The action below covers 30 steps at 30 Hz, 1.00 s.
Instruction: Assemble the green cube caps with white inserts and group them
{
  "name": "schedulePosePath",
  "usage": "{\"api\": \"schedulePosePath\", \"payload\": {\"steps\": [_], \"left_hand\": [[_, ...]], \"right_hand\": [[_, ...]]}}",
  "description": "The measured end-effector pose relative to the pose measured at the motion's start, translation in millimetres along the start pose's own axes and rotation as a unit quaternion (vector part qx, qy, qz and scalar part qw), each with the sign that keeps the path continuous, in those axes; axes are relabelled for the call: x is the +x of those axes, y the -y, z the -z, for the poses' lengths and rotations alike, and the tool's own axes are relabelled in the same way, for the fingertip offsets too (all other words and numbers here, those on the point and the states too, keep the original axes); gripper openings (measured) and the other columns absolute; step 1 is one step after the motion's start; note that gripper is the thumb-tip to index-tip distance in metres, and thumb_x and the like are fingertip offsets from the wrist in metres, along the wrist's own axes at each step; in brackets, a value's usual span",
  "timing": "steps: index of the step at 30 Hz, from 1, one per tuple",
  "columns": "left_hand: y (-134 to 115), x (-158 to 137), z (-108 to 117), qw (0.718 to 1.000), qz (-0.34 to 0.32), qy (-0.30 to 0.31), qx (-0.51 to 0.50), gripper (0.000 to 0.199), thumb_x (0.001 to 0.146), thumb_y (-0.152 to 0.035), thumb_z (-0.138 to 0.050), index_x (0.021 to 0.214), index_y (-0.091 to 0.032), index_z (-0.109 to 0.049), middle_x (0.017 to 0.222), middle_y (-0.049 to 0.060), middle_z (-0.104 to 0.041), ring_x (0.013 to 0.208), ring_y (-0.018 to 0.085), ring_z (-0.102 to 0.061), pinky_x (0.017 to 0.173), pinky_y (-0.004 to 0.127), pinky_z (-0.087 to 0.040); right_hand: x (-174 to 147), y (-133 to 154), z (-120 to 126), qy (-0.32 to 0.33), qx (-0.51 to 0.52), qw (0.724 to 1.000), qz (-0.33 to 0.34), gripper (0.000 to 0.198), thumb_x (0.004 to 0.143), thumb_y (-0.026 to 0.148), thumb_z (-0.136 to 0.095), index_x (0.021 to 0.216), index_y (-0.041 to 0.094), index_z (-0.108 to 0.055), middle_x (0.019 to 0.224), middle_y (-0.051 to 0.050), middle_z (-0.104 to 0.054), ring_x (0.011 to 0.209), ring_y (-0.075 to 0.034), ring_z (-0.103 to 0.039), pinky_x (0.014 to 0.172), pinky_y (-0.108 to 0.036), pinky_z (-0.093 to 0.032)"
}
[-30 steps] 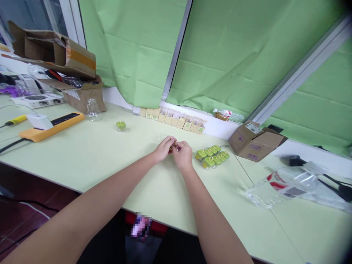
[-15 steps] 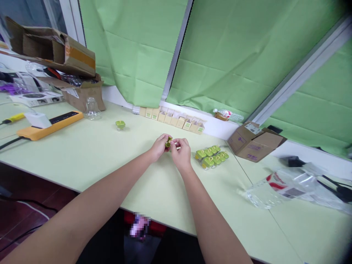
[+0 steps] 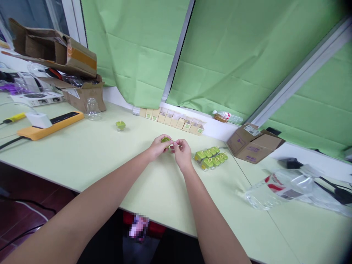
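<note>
Over the middle of the table my left hand (image 3: 157, 149) is closed round a small green-lidded container (image 3: 165, 139), partly hidden by the fingers. Close beside it, my right hand (image 3: 182, 152) has thumb and fingers pinched together; a thin pale bit shows at the fingertips, too small to name. Just right of that hand stand several clear containers with green lids (image 3: 207, 162), grouped in rows, with pale loops on top. Another green-lidded container (image 3: 120, 125) stands alone to the left, and no loop can be made out on it.
Several small cardboard boxes (image 3: 173, 119) line the back wall. To the left are an orange power strip (image 3: 52, 125), a clear jar (image 3: 93, 109) and stacked cartons (image 3: 82, 97). On the right are an open carton (image 3: 244, 143) and a large plastic bottle (image 3: 277, 187) lying down.
The container in my left hand has tilted so that its green lid shows more. My right hand's fingertips have drawn slightly away to the right.
</note>
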<state>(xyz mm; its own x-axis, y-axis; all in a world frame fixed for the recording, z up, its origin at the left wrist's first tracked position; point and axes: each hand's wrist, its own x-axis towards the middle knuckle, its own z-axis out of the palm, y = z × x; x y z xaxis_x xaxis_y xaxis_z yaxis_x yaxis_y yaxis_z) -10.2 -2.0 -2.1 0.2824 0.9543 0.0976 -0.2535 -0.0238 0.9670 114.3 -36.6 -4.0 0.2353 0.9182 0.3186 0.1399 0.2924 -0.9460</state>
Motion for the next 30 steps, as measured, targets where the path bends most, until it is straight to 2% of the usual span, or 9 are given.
{"api": "schedulePosePath", "payload": {"steps": [6,12,17,21,24,27,30], "left_hand": [[3,1,0,1.0,-0.017,-0.009,-0.002,0.026,0.072,-0.033,-0.076,0.087,-0.02,-0.06,0.072,-0.002,-0.057,0.048,0.005,-0.047,0.047,0.019,-0.037],[3,1,-1,1.0,-0.009,-0.011,-0.009,0.025,0.071,-0.031,-0.076,0.088,-0.02,-0.06,0.075,-0.001,-0.057,0.055,0.007,-0.052,0.052,0.02,-0.042],[4,8,1,0.996,0.018,-0.013,-0.089,0.019,0.083,-0.036,-0.057,0.094,-0.02,-0.061,0.081,0.002,-0.06,0.059,0.01,-0.055,0.052,0.022,-0.042],[11,12,3,0.994,0.029,-0.007,-0.101,0.025,0.085,-0.032,-0.054,0.106,-0.021,-0.06,0.086,0.003,-0.063,0.062,0.011,-0.059,0.054,0.022,-0.042],[16,15,3,0.993,0.038,-0.024,-0.112,0.019,0.085,-0.032,-0.056,0.097,-0.017,-0.06,0.091,0.004,-0.064,0.066,0.011,-0.06,0.056,0.022,-0.042],[18,15,1,0.993,0.026,-0.031,-0.106,0.011,0.085,-0.026,-0.055,0.087,-0.016,-0.057,0.081,0.003,-0.061,0.061,0.01,-0.057,0.054,0.022,-0.041],[15,13,-1,0.996,0.017,-0.023,-0.08,0.005,0.085,-0.021,-0.053,0.084,-0.016,-0.054,0.071,0.002,-0.058,0.052,0.01,-0.054,0.051,0.023,-0.04]], "right_hand": [[1,3,-4,-0.023,0.133,0.986,-0.096,0.031,0.068,0.04,-0.075,0.084,0.019,-0.057,0.08,-0.001,-0.066,0.073,-0.016,-0.068,0.068,-0.03,-0.058],[1,4,-2,-0.047,0.154,0.982,-0.102,0.028,0.063,0.033,-0.077,0.083,0.017,-0.066,0.077,-0.001,-0.067,0.07,-0.015,-0.066,0.071,-0.031,-0.059],[2,5,0,-0.06,0.143,0.983,-0.101,0.022,0.062,0.029,-0.076,0.078,0.017,-0.068,0.077,-0.002,-0.068,0.069,-0.015,-0.065,0.07,-0.032,-0.057],[3,1,1,-0.041,0.083,0.993,-0.075,0.021,0.068,0.034,-0.07,0.081,0.017,-0.067,0.072,0.0,-0.065,0.059,-0.012,-0.056,0.06,-0.027,-0.05],[3,-4,2,-0.024,-0.015,0.999,-0.028,0.025,0.077,0.043,-0.061,0.084,0.019,-0.064,0.067,0.002,-0.061,0.057,-0.013,-0.053,0.057,-0.027,-0.045],[2,-7,3,-0.016,-0.11,0.994,0.02,0.026,0.085,0.045,-0.052,0.087,0.021,-0.06,0.075,0.0,-0.064,0.063,-0.015,-0.057,0.062,-0.028,-0.046],[-1,-7,4,-0.014,-0.176,0.984,0.039,0.024,0.089,0.043,-0.046,0.088,0.022,-0.057,0.079,-0.001,-0.066,0.067,-0.016,-0.06,0.068,-0.029,-0.046]]}}
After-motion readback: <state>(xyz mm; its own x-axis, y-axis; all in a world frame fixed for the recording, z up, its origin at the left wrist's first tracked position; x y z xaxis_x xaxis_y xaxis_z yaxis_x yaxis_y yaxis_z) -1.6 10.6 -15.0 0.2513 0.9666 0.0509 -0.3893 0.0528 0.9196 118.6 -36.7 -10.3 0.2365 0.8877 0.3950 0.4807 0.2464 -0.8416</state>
